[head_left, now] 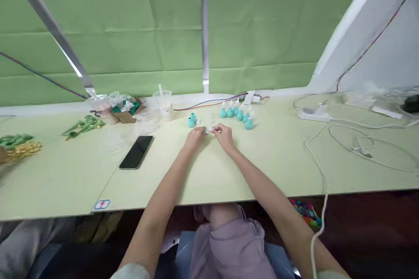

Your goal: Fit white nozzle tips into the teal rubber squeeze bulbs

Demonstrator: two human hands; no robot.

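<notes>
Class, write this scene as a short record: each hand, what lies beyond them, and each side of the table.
Left hand: pinching a small whitish piece
Right hand: pinching at the same piece
Beyond hands: two small teal bottles without tips; rounded teal bottles with whitish tips
Left side: black rectangular smartphone
Right side: white plastic power strip

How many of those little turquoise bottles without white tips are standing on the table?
2. The front bottle stands just beyond the left hand; the rear bottle is behind it, slightly to the right. The left hand or right hand may hide another.
</notes>
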